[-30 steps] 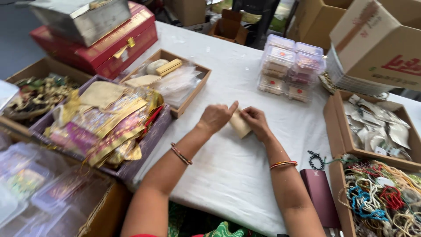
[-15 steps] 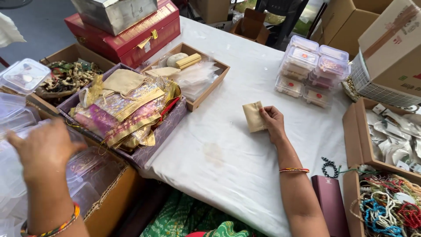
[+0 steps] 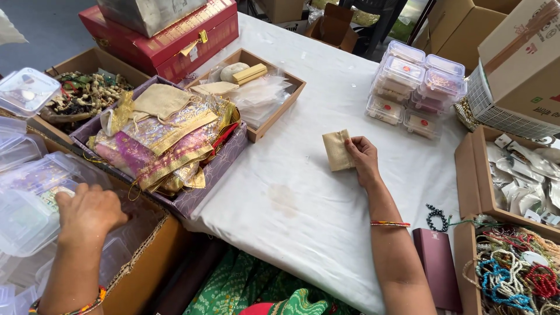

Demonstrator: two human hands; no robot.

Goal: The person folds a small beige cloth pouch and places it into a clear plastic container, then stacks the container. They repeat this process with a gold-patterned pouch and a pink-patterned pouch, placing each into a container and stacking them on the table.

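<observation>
Right hand (image 3: pixel 363 156) with fingers pinning a small beige cloth pouch (image 3: pixel 337 150) flat near the middle of the white-covered table (image 3: pixel 303 216), left hand (image 3: pixel 88 211) curled over clear plastic containers (image 3: pixel 26 216) in a cardboard box (image 3: pixel 137 274) past the table's left edge, stacked lidded plastic boxes (image 3: pixel 414 87) toward the far right edge

White-clothed table (image 3: pixel 326 227), grey floor (image 3: pixel 41 35), daylight

Red gold-trimmed case (image 3: pixel 175 35) sits top left on the counter (image 3: pixel 326 198); stacked clear lidded tubs with red labels (image 3: pixel 417 87) stand upper right; brown cardboard box (image 3: pixel 522 64) looms at the right edge; maroon flat box (image 3: pixel 437 268) lies near the front; clear plastic containers (image 3: pixel 29 198) pile far left.
</observation>
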